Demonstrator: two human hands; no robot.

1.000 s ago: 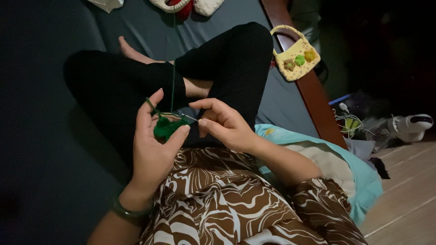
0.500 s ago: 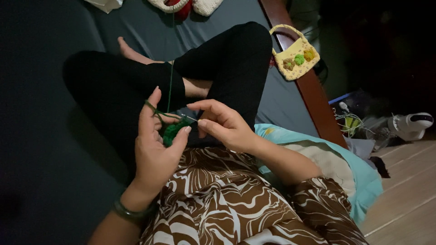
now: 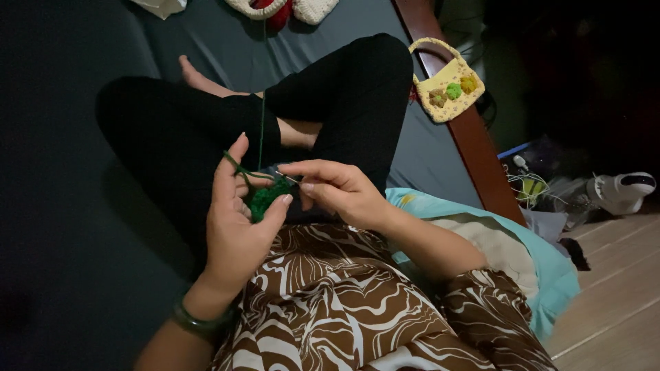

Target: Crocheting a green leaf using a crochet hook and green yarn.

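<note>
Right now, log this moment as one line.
left hand: holds green crochet piece, yarn over finger | right hand: grips hook at piece | seated cross-legged on bed | yellow crochet bag on bed frame

The scene is dim overall, with heavy darkness swallowing the area well left of the hands and the upper right corner, where almost nothing can be made out. A soft, weak light reaches the middle, so the left hand (image 3: 237, 220) and the right hand (image 3: 337, 192) show warm and fairly clear, as does the patterned brown fabric just below them. The green crochet piece (image 3: 265, 198) pinched between them stays dark, its stitches hard to read. The black leggings above the hands merge into shadow with no detail. Far right of the hands, the wooden floor (image 3: 619, 302) catches the brightest light. No glare shows; fine grain softens the shadowed areas.
</note>
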